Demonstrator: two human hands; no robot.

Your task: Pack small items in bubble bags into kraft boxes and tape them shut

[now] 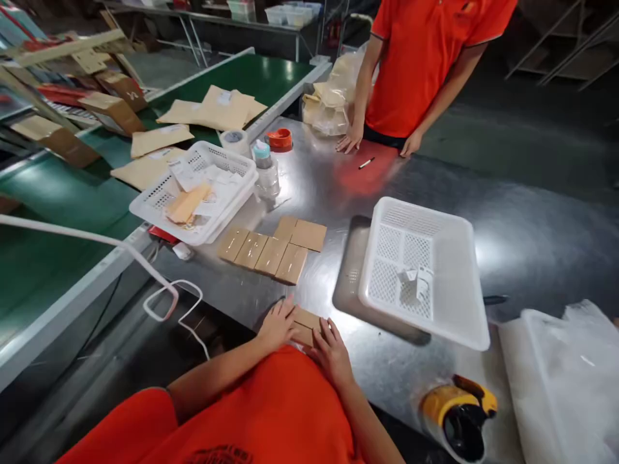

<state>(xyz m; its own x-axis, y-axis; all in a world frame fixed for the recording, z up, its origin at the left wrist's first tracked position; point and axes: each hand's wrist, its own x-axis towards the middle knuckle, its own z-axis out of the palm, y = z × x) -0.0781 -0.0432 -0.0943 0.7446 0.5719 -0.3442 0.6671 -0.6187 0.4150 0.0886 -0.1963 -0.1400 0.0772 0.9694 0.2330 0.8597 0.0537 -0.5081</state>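
Note:
My left hand (277, 326) and my right hand (331, 353) rest at the near edge of the steel table (507, 212), both gripping a small brown cardboard box (307, 325) between them. My left fingers lie on its left end, my right fingers on its right end. Just beyond, a row of several flat brown boxes (264, 251) lies taped side by side, with another flat brown box (308, 234) behind them.
An empty-looking white basket (452, 225) with a few small white pieces sits to the right. A second white basket (149, 206) of labels stands left, by a bottle (265, 169) and tape rolls (279, 139). A co-worker's hands (349, 142) rest opposite near a pen (366, 163). A yellow tape dispenser (457, 412) lies near right.

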